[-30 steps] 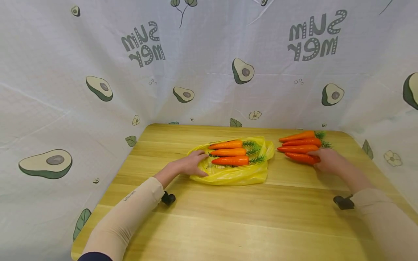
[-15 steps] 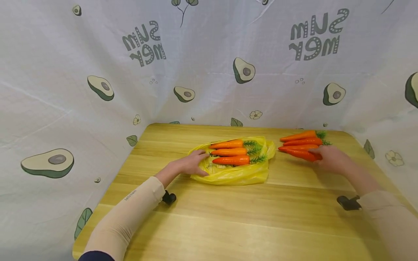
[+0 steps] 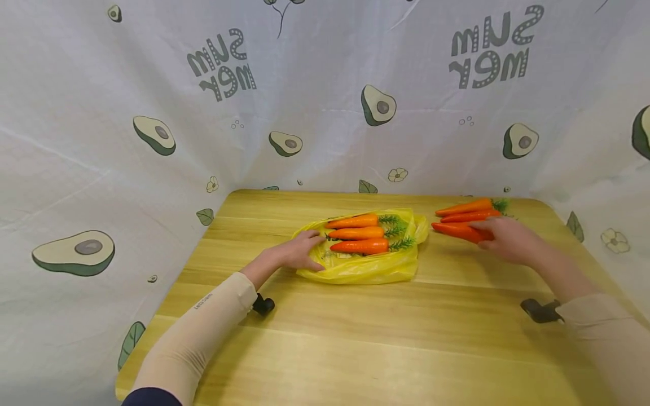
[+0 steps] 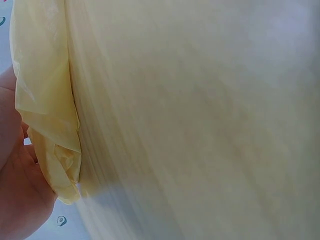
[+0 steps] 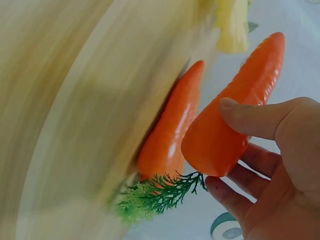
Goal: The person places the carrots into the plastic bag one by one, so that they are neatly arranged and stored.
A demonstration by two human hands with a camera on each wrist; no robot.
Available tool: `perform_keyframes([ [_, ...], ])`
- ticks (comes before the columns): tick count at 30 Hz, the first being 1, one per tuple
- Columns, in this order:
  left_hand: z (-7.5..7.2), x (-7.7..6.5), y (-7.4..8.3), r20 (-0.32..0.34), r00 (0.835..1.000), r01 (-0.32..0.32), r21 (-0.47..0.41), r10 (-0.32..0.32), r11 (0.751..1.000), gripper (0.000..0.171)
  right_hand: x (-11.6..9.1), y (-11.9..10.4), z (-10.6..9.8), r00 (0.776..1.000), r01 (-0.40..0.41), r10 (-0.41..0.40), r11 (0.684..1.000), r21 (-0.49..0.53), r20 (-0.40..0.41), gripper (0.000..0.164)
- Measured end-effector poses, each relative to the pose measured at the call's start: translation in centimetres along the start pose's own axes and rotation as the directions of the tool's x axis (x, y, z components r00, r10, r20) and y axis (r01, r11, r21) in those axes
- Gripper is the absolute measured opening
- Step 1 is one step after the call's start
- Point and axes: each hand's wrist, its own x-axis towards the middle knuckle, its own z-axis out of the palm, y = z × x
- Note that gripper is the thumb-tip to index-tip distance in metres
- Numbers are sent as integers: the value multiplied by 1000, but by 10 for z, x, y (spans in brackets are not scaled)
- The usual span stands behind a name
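In the head view my right hand (image 3: 510, 239) pinches the thick end of an orange carrot (image 5: 245, 100), thumb on one side and fingers on the other. A green leafy top (image 5: 160, 200) hangs below it in the right wrist view, beside another carrot (image 5: 172, 130). My left hand (image 3: 299, 251) rests at the left rim of a yellow plastic bag (image 3: 376, 273), thumb and fingers spread apart over the opening. Inside the bag lie three carrots (image 3: 358, 233) side by side, their green tops to the right. In the left wrist view the bag covers most of the left fingers.
Two more carrots (image 3: 464, 207) lie on the wooden table (image 3: 345, 344) just behind the right hand. A white cloth (image 3: 325, 101) printed with avocados hangs along the back and sides. Dark wrist cameras (image 3: 263, 305) stick out below both forearms.
The right hand has gathered the front carrot, lifting it slightly and moving it a little away from me. The left hand and the bag have stayed in place.
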Motion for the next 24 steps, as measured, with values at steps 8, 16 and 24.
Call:
perform_keyframes([
  [8,0,0,0,-6,1000,-10,-13,10,1000,85,5,-27,-13,1000,18,-18,1000,-21,2,45],
  [16,1,1,-1,1,1000,-2,4,2,1000,86,12,-53,-18,1000,10,-10,999,-31,6,54],
  [24,1,0,0,0,1000,-7,5,7,1000,85,22,-82,-22,1000,31,-31,999,-28,0,48],
])
